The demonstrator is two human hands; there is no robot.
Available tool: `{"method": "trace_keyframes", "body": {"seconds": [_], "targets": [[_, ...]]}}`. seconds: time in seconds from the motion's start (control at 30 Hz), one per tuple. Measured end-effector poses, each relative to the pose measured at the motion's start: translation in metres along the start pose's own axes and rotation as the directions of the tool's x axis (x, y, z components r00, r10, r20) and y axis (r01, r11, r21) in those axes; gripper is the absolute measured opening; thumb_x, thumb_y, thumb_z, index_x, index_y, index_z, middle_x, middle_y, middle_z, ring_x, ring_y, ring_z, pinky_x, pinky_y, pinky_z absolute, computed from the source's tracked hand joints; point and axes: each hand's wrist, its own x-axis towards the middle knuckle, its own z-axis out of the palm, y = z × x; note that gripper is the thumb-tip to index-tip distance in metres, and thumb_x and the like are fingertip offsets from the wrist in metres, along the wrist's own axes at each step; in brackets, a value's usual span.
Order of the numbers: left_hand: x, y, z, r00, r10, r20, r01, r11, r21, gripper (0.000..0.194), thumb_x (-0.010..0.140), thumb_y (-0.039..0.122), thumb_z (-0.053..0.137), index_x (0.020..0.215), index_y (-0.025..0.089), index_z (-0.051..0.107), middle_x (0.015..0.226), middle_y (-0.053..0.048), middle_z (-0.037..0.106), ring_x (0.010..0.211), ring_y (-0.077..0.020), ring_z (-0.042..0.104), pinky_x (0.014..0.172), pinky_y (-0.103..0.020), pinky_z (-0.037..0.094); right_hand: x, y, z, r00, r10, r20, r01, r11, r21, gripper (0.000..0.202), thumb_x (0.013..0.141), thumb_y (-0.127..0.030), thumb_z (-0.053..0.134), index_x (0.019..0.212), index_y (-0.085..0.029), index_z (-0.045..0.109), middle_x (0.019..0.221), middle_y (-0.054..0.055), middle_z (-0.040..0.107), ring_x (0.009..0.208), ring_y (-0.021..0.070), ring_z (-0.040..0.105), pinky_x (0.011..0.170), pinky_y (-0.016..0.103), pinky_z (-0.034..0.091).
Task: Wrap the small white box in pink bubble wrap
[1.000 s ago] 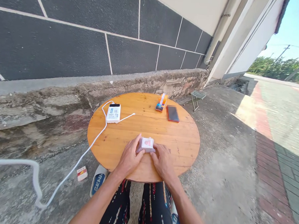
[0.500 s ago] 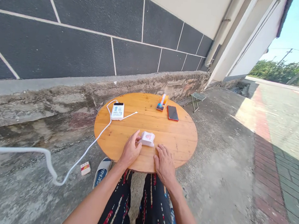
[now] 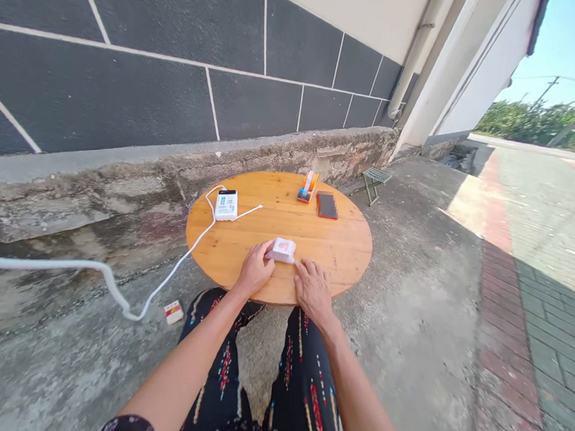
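A small white packet with a pinkish print point(image 3: 283, 249), in what looks like clear wrapping, lies on the round wooden table point(image 3: 250, 186) near its front edge. The thumb and index finger of my left hand point(image 3: 256, 267) close on the wrapping at its left end. My right hand point(image 3: 314, 288) rests palm down on the tabletop, fingers spread, with its fingertips close to the packet's lower right corner. Whether they touch that corner, I cannot tell.
Farther back are an orange tape dispenser point(image 3: 308, 186), a red-edged phone point(image 3: 327, 205) and a white power bank-like box point(image 3: 226, 205) with a white cable point(image 3: 179, 261) running off left. A folding stool point(image 3: 376, 177) stands beyond. A small box point(image 3: 173, 312) lies on the ground.
The view has shifted, so the table sits higher. My right hand has come nearer to the packet's right corner, and my left fingers have closed in on its left end.
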Motion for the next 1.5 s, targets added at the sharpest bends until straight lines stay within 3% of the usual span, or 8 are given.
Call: {"method": "trace_keyframes", "body": {"seconds": [0.3, 0.8, 1.27, 1.4, 1.5], "targets": [[0.0, -0.007, 0.003, 0.998, -0.057, -0.039, 0.056, 0.998, -0.022, 0.059, 0.064, 0.0, 0.043, 0.122, 0.009, 0.051, 0.106, -0.012, 0.061, 0.102, -0.0225, 0.058, 0.096, -0.039, 0.047, 0.0, -0.002, 0.003, 0.999, 0.03, -0.029, -0.029, 0.999, 0.024, 0.034, 0.093, -0.024, 0.041, 0.124, -0.019, 0.054, 0.132, 0.009, 0.053, 0.123, 0.0256, 0.042, 0.101, 0.041, 0.032], [-0.003, -0.012, 0.003, 0.977, -0.125, -0.171, 0.111, 0.99, -0.091, 0.056, 0.068, -0.001, 0.041, 0.122, 0.011, 0.05, 0.093, -0.008, 0.064, 0.087, -0.0181, 0.062, 0.087, -0.033, 0.05, -0.003, 0.0, 0.009, 0.997, 0.015, -0.079, -0.015, 1.0, 0.006, 0.032, 0.092, -0.022, 0.042, 0.121, -0.019, 0.056, 0.129, 0.008, 0.057, 0.12, 0.0253, 0.045, 0.098, 0.041, 0.035], [-0.004, -0.009, 0.001, 0.958, -0.075, -0.278, 0.062, 0.997, -0.055, 0.054, 0.069, 0.0, 0.041, 0.12, 0.011, 0.051, 0.093, -0.01, 0.063, 0.089, -0.0187, 0.06, 0.087, -0.032, 0.049, 0.001, 0.004, 0.017, 0.991, -0.015, -0.136, 0.012, 1.0, -0.023, 0.031, 0.092, -0.023, 0.042, 0.116, -0.017, 0.06, 0.126, 0.009, 0.06, 0.116, 0.0256, 0.049, 0.095, 0.041, 0.037], [-0.031, 0.014, -0.017, 0.959, 0.018, -0.282, -0.031, 0.999, -0.04, 0.051, 0.074, 0.001, 0.039, 0.122, 0.014, 0.051, 0.1, -0.01, 0.061, 0.1, -0.0197, 0.055, 0.093, -0.035, 0.045, 0.002, 0.001, 0.015, 0.992, -0.018, -0.125, 0.015, 1.0, -0.026, 0.031, 0.092, -0.023, 0.041, 0.116, -0.017, 0.061, 0.125, 0.01, 0.06, 0.115, 0.0252, 0.05, 0.094, 0.04, 0.037], [-0.082, 0.019, -0.038, 0.956, 0.193, -0.22, -0.18, 0.981, 0.078, 0.049, 0.08, 0.004, 0.041, 0.126, 0.018, 0.05, 0.104, -0.009, 0.06, 0.1, -0.0194, 0.055, 0.093, -0.037, 0.045, 0.002, -0.001, 0.013, 0.993, -0.007, -0.115, 0.004, 0.999, -0.032, 0.031, 0.092, -0.022, 0.041, 0.117, -0.018, 0.06, 0.125, 0.009, 0.06, 0.116, 0.0254, 0.049, 0.094, 0.041, 0.037]]}}
